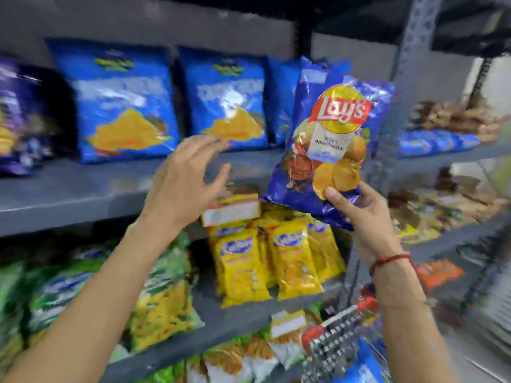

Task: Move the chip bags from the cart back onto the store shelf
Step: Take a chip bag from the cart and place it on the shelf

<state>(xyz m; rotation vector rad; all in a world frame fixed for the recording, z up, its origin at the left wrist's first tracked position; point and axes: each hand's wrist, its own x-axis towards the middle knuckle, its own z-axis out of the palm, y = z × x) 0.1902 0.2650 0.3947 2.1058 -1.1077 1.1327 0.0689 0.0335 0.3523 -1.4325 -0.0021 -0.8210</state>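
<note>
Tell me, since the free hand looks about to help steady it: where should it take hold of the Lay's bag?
Probably the top seam of the Lay's bag, coming in from the left. The right hand already pinches the bottom corner, so the bag stands upright and tilted, its puffy middle offering little to grip. The open left hand is on that side, below the flat crimped edge.

Grey metal shelving (69, 194), perforated upright post (409, 51), grey back wall (166, 26), dim light.
</note>
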